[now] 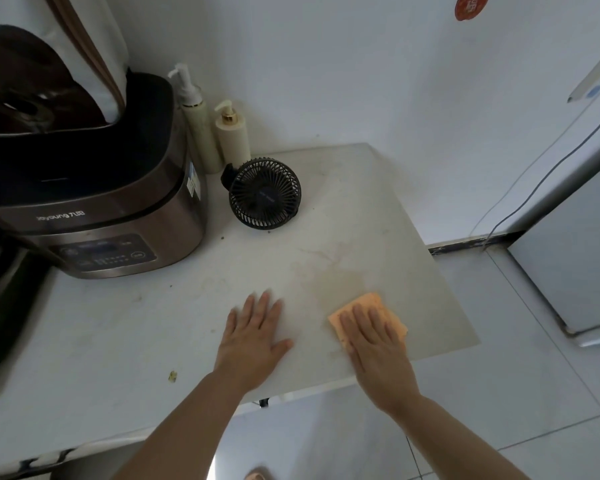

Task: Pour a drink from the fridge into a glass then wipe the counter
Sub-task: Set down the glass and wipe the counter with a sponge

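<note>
Currently pressing orange cloth (364, 304) under flat right hand (378, 344), lower right, near counter (343, 209) edge; left hand (253, 334) flat, empty. Risks overshooting edge, dropping cloth.

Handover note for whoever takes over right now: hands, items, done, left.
Left hand flat on the counter, holding nothing.
Right hand presses the orange cloth flat near the counter's right front corner.
Fridge stands to the right; no glass or drink in view, so pouring cannot be confirmed.
Wiping is under way.
Left: faint stain ahead of the cloth, and the crumb near the front edge on the left.
</note>
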The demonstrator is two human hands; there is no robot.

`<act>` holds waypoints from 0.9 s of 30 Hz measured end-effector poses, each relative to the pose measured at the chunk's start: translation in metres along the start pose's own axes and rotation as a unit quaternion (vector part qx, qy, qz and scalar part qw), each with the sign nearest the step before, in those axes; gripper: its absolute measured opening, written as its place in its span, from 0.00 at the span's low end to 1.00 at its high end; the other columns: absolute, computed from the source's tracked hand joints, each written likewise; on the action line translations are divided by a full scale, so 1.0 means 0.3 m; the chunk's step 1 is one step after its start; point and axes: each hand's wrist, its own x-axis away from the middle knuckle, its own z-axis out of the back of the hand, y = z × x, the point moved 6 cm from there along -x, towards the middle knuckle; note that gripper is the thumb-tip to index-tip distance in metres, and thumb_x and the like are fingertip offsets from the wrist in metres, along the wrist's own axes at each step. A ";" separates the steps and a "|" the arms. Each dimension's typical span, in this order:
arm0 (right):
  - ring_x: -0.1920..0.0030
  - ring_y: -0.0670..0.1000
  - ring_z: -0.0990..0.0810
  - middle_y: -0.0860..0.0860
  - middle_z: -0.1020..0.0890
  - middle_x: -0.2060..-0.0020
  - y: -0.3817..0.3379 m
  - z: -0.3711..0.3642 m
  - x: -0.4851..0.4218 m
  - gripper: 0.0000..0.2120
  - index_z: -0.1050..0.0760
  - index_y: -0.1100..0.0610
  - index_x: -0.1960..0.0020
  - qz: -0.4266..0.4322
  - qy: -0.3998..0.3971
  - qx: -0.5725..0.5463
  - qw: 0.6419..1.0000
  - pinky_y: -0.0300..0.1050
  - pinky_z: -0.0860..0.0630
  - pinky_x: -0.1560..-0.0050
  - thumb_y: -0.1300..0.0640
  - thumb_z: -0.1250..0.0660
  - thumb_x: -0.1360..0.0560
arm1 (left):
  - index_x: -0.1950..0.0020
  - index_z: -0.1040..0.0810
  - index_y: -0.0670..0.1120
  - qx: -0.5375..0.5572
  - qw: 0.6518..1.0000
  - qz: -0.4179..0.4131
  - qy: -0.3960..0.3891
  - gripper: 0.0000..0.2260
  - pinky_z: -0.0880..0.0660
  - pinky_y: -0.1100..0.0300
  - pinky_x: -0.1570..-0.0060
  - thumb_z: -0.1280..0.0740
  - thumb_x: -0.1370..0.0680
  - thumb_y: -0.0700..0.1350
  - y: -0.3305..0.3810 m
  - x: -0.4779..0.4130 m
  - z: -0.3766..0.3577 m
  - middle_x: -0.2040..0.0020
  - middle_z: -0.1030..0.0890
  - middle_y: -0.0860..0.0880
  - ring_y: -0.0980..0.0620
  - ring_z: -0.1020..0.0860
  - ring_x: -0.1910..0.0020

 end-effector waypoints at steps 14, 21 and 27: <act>0.29 0.63 0.36 0.58 0.29 0.32 0.012 0.065 -0.068 0.24 0.31 0.59 0.32 -0.067 0.003 -0.118 0.991 0.56 0.38 0.31 0.71 0.43 0.27 | 0.23 0.64 0.52 -0.017 1.000 0.004 -0.015 0.37 0.62 0.48 0.25 0.62 0.27 0.68 -0.071 0.029 0.005 0.23 0.66 0.52 0.51 0.65 0.23; 0.31 0.61 0.32 0.55 0.28 0.32 -0.189 0.018 -0.008 0.25 0.33 0.52 0.31 -0.008 -0.049 -0.121 0.991 0.50 0.38 0.35 0.46 0.57 0.22 | 0.23 0.63 0.53 0.001 1.000 -0.008 0.000 0.47 0.62 0.48 0.25 0.72 0.40 0.72 -0.074 0.027 -0.005 0.23 0.67 0.53 0.51 0.64 0.23; 0.36 0.60 0.26 0.54 0.25 0.35 -0.199 -0.003 0.008 0.24 0.34 0.45 0.34 -0.026 -0.064 0.008 0.998 0.53 0.40 0.39 0.44 0.63 0.20 | 0.23 0.63 0.53 0.007 1.000 -0.004 0.001 0.45 0.63 0.48 0.25 0.70 0.39 0.68 -0.073 0.026 -0.002 0.22 0.65 0.52 0.51 0.64 0.23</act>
